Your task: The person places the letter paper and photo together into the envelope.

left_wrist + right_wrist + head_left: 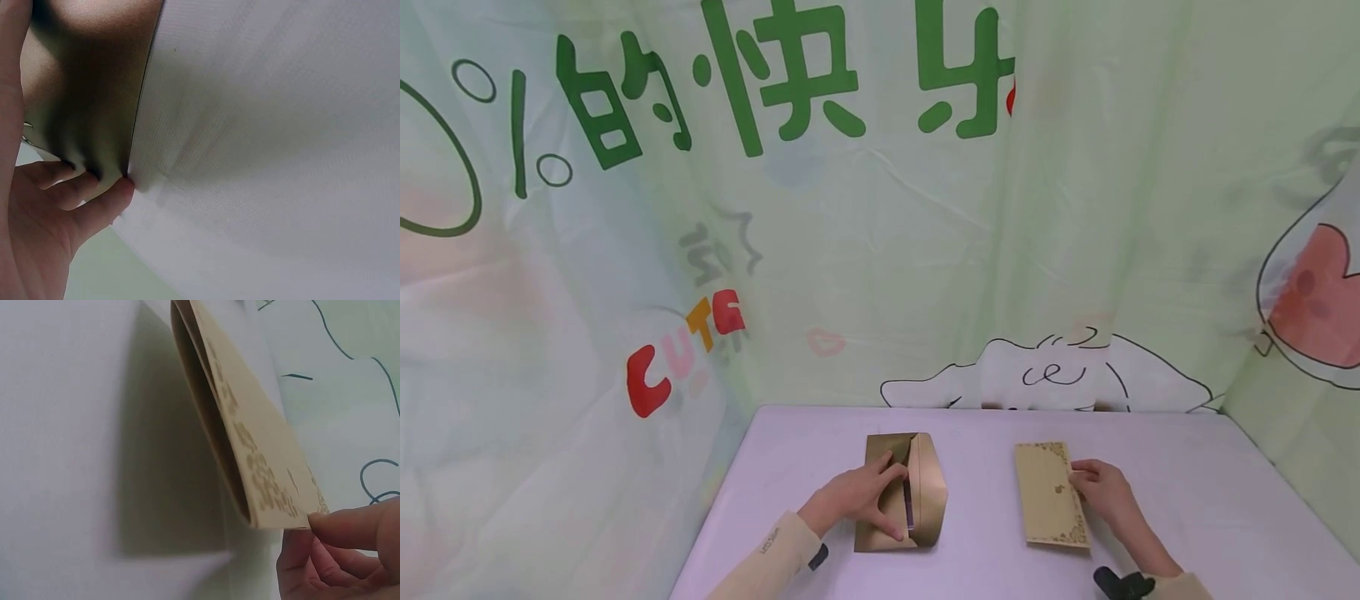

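Note:
A gold-brown envelope [931,483] lies on the table with its flap folded out to the right and a dark slit showing along its mouth. My left hand [861,493] rests on it, thumb near its lower end and fingers spread toward the upper end. In the left wrist view, fingertips [124,189] press on the envelope's surface [94,75] beside its edge. Over to the right, my right hand [1105,492] pinches a folded tan card [1045,492] with brown ornamental corners by its right edge. The right wrist view shows the card [262,431] tilted, its layers slightly parted, above its shadow.
The table [977,467] has a pale lilac cover, and a stretch of it separates envelope and card. A printed curtain [880,250] with green characters and cartoon drawings hangs behind and at both sides.

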Demonstrator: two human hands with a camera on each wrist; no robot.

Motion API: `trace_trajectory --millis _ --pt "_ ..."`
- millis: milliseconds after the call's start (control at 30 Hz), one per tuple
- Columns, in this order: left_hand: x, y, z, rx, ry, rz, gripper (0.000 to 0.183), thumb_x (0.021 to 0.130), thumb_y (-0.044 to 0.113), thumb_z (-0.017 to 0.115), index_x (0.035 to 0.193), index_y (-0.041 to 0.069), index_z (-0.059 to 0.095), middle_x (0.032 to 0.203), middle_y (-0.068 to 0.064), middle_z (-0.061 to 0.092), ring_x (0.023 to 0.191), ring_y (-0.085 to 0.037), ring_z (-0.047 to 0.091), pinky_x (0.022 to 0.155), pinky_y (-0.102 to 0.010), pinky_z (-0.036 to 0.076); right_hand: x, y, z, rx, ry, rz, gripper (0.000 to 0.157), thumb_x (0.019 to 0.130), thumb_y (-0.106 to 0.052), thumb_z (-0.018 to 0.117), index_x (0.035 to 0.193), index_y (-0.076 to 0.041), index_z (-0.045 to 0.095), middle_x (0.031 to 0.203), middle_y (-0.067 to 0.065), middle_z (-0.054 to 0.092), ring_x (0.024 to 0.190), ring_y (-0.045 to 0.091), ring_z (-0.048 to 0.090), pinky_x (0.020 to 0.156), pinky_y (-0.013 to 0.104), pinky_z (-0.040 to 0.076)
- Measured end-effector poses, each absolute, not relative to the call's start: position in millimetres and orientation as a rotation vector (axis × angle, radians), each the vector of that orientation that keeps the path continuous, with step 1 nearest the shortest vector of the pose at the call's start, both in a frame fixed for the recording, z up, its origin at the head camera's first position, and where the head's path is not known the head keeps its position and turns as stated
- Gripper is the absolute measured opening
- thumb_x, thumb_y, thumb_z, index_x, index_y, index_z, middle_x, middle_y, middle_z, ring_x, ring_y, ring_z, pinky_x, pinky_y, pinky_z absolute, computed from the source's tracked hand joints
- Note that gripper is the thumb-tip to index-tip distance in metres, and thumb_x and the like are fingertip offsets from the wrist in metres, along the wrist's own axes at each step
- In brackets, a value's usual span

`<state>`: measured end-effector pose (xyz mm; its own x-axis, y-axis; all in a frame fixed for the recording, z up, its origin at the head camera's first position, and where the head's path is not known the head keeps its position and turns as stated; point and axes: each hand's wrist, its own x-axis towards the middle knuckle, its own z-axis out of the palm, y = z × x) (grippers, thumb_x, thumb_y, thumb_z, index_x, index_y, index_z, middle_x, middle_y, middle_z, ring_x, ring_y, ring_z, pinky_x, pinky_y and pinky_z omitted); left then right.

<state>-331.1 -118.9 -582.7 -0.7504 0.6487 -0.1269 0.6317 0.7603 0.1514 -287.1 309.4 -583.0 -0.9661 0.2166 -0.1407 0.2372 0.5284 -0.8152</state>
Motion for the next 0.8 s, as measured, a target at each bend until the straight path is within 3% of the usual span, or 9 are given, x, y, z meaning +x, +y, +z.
trace_trajectory --millis 800 --pt "-332.7 -118.0 -586.5 0.991 2.785 0.123 0.098 0.063 0.085 0.069 0.143 0.042 0.032 0.163 -0.017 0.029 0.129 -0.032 0.058 0.091 -0.042 0.056 -290.1 255.1 -577.9 0.249 2.739 -1.536 0.035 0.099 -0.005 0.053 0.126 0.016 0.053 0.105 0.028 0.068 0.087 0.022 0.066 0.071 0.031 0.056"
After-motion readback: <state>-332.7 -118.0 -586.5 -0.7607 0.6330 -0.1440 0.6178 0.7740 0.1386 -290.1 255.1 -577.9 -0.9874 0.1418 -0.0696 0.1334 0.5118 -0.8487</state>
